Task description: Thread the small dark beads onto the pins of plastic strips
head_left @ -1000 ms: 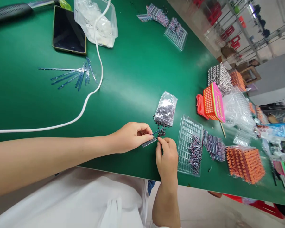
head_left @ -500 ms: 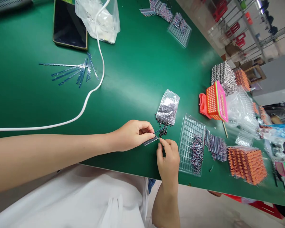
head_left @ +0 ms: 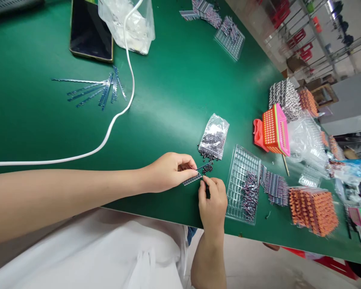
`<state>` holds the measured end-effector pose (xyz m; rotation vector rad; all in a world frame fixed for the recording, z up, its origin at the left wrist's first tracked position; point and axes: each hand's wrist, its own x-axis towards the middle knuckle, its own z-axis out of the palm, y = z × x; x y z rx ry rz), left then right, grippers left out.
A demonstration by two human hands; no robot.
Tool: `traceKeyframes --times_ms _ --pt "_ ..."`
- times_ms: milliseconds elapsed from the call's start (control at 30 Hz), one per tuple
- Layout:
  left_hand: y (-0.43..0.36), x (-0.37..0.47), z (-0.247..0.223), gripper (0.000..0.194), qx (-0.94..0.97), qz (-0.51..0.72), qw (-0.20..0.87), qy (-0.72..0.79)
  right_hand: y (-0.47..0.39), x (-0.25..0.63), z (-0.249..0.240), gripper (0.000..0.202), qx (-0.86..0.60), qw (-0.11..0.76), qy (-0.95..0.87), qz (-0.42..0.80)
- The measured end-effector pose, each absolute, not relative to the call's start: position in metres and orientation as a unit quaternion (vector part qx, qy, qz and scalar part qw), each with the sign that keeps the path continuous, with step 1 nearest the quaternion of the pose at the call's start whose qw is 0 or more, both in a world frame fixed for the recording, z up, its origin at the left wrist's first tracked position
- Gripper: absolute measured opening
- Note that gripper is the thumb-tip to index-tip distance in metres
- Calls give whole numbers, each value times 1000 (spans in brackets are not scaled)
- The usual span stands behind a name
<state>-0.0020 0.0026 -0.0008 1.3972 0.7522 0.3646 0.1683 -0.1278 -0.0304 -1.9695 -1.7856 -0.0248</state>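
Head view gives me the dark segmented strip (head_left: 192, 179) under the thumb of the left hand (head_left: 171, 172), that grip clamped on it, a thin blue stick (head_left: 203, 165) jutting from the same fingers. The right hand (head_left: 213, 200) has its fingertips just beside the strip's end; I can't tell whether that grip pinches anything. Little has changed over the last second: both hands keep nearly the same pose while everything slides slightly together, so I judge the camera shifted and the fine work holds its place. Beyond lie loose beads (head_left: 208, 169) and a plastic bag (head_left: 214, 136) on the green surface (head_left: 165, 100).
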Motion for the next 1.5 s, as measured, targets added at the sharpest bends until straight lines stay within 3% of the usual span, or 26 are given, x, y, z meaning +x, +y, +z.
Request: traceKeyframes --times_ms 500,1100,1500 --pt "2 -3 -2 21 625 162 688 331 -129 167 -32 19 -712 255 -654 -19" --pt "3 -3 -1 21 639 164 678 326 -113 171 -25 16 -706 147 -693 -17" --pt "-9 -8 2 17 641 190 704 239 -130 154 -6 8 -698 399 -590 77"
